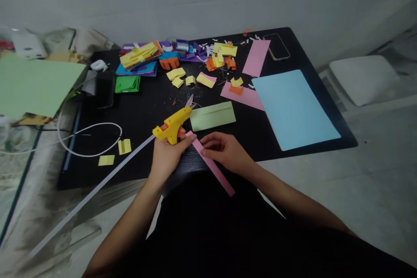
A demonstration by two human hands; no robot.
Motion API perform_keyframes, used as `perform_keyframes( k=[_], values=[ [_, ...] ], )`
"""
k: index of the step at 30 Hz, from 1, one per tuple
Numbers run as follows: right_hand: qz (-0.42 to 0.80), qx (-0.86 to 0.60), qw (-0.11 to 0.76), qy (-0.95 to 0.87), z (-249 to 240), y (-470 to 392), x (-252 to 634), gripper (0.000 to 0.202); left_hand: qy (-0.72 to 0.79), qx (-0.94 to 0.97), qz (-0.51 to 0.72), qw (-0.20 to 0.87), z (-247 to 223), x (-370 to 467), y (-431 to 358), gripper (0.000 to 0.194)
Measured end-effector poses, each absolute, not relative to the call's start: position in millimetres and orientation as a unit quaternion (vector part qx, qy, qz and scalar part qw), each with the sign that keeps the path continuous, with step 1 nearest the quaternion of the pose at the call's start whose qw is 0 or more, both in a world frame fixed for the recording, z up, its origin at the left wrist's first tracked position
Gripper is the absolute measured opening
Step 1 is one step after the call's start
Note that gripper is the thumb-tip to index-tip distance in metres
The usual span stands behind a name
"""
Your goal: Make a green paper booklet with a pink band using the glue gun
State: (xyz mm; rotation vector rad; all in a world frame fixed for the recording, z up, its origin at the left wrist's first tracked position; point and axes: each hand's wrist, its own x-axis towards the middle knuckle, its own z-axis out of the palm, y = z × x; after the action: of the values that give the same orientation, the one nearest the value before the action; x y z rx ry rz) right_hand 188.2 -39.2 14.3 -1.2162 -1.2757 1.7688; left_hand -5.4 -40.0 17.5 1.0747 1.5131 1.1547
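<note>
A folded pink paper strip (216,171) slants from my left hand down toward my lap. My left hand (167,154) pinches its upper end between thumb and fingers. Against that same hand is a yellow glue gun (174,124) with an orange trigger; whether the fingers also grip it is unclear. A long whitish glue stick (97,189) sticks out of its back toward the lower left. My right hand (228,152) has its fingers closed on the strip's right edge. Just beyond the hands lies a folded pale green paper (213,116), with scissor tips (189,100) beside the gun.
Stacked coloured paper pieces (140,58) and scraps (221,58) lie along the black table's back. A light blue sheet (293,110), pink papers (257,57) and a phone (276,47) are to the right. A white cable (119,126) loops at left near small yellow papers (106,160).
</note>
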Motion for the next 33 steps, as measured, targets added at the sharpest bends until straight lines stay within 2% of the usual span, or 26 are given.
perform_keyframes(
  k=[2, 7, 21, 23, 27, 31, 33],
  values=[
    [0.673, -0.446, 0.310, -0.502, 14.8, -37.1, 184.6, 0.022, 0.612, 0.425, 0.471, 0.473, 16.9, -1.8, -41.0, 0.033],
    [0.668, -0.432, 0.296, -0.529, 12.5, -34.5, 177.5, 0.033, 0.607, 0.413, 0.472, 0.489, 18.7, -2.4, -40.8, 0.032],
    [0.692, -0.444, 0.204, -0.531, 7.0, -61.0, 215.9, 0.019, 0.616, 0.389, 0.528, 0.437, 25.5, -21.8, -20.0, 0.031],
    [0.701, -0.447, 0.213, -0.514, 6.1, -64.2, 218.9, 0.018, 0.621, 0.390, 0.528, 0.429, 27.8, -26.0, -16.1, 0.032],
    [0.717, -0.432, 0.282, -0.468, 5.6, -67.0, 217.4, 0.036, 0.615, 0.404, 0.525, 0.428, 28.8, -32.5, -11.5, 0.029],
    [0.748, -0.411, 0.320, -0.412, 7.1, -65.3, 210.8, 0.020, 0.588, 0.401, 0.555, 0.430, 25.7, -27.6, -16.5, 0.030],
    [0.771, -0.404, 0.334, -0.361, 6.9, -64.5, 206.7, 0.020, 0.577, 0.385, 0.572, 0.439, 22.4, -20.7, -24.3, 0.033]
  ],
)
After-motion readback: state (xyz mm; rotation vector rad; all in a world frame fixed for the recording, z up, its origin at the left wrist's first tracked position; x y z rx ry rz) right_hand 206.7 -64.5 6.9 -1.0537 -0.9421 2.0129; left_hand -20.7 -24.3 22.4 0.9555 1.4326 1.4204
